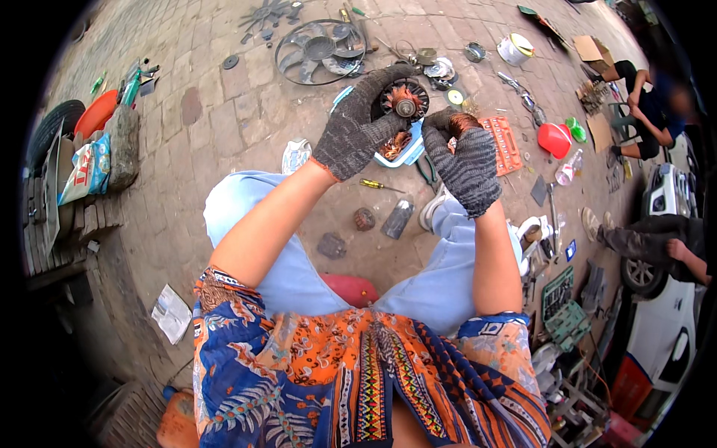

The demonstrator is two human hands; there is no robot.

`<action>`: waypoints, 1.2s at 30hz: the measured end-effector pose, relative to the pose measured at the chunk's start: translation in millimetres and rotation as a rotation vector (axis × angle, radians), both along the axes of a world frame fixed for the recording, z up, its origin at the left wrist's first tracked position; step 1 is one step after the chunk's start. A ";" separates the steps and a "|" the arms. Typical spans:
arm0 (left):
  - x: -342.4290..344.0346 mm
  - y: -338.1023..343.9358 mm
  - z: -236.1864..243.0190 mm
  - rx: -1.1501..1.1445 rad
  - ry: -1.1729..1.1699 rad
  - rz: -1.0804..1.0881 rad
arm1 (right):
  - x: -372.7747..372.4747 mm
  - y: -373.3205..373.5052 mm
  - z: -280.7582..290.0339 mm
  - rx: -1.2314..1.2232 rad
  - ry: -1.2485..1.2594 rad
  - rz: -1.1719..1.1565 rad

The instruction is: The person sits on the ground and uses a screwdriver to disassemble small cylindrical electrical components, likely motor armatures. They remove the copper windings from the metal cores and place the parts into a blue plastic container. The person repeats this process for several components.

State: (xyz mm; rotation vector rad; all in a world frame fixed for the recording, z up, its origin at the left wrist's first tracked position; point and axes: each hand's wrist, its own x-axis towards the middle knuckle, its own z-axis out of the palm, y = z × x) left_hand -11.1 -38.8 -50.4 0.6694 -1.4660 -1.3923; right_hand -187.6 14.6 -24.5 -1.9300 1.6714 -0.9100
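Both my hands wear dark grey knit gloves. My left hand (pixel 357 125) is closed round a black, round motor core (pixel 404 101) with copper windings and a shaft end at its middle. Closed beside it, my right hand (pixel 467 164) grips a bundle of copper wire (pixel 464 122). Below and between the hands is a blue-and-white plastic tub (pixel 410 155) that contains loose copper wire (pixel 394 145). Dark-handled pliers (pixel 426 172) lie close to the tub. A yellow-handled screwdriver (pixel 382 184) rests on the bricks nearer to me, above a small round part (pixel 364 218) and a dark cylinder (pixel 398 216).
An orange tool case (pixel 500 145) lies right of my hands, near a red bowl (pixel 554 140). Ahead are a fan wheel (pixel 320 49) and a white bucket (pixel 515 49). A seated person (pixel 648 108) and a white car (pixel 661 313) are at right; a stone block (pixel 124 149) stands left.
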 end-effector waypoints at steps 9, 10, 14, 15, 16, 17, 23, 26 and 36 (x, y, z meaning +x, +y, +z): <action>2.7 -3.7 -3.8 0.328 0.189 -0.099 | -3.2 -0.8 -2.9 -0.077 -0.077 -0.077; 2.7 -2.9 -3.4 0.367 0.222 -0.107 | -2.8 -1.1 -3.1 -0.079 -0.077 -0.076; 3.0 -0.3 3.6 0.461 0.300 -0.148 | -1.0 -1.3 -3.3 -0.035 -0.105 -0.065; 3.5 0.1 5.3 0.470 0.301 -0.156 | -0.7 -1.2 -3.3 -0.012 -0.124 -0.057; 3.7 0.6 5.8 0.479 0.303 -0.160 | -1.2 -1.5 -5.2 -0.017 -0.136 -0.053; 3.8 1.0 6.2 0.488 0.304 -0.165 | -1.9 -2.4 -8.6 -0.022 -0.148 -0.048; 2.2 -0.3 4.4 0.458 0.280 -0.190 | -3.5 -2.3 -2.5 -0.009 -0.054 -0.105; 2.2 -0.5 4.8 0.430 0.261 -0.181 | -3.1 -2.0 0.5 0.012 -0.045 -0.100; -2.0 -1.7 -0.5 0.237 0.260 -0.159 | -3.5 -4.8 -10.6 0.017 -0.067 -0.082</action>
